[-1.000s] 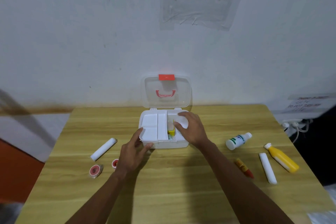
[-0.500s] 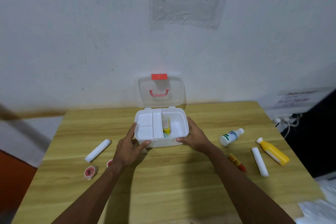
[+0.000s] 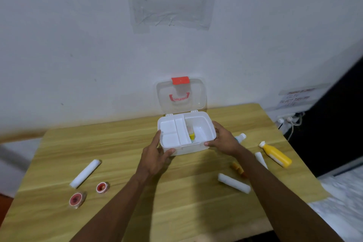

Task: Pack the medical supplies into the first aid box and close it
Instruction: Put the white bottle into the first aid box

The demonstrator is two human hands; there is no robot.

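Wooden surface point(image 3: 186, 212) against a white wall. First aid box point(image 3: 188, 148) sits toward the back, at the middle, with its clear lid point(image 3: 196, 92) standing upright on the hinge. A white divider tray point(image 3: 170, 132) fills the left part. The right well is open, with a small yellow item point(image 3: 192, 136) low inside.

Left hand point(image 3: 156, 156): grip clamped on the box's front-left corner, thumb on the front wall. Right hand point(image 3: 225, 140): grip clamped on the right end, thumb at the front rim.

Loose supplies:
- yellow bottle point(image 3: 277, 156), far right
- white bottle point(image 3: 241, 136), partly hidden behind the right hand
- left white roll point(image 3: 85, 173)
- near white roll point(image 3: 234, 183)
- right white roll point(image 3: 260, 158)
- two tape rolls point(image 3: 75, 199) point(image 3: 102, 187), front left
- orange tube point(image 3: 236, 167), half under the right forearm

Judgement: the step is squaring and seating the box, and packing has barely begun.
- Keep the box flat and the lid tipped back, and clear the white bottle at the right end.
- Load the bottles into the open well first.
- Rolls go in next, then the small items.
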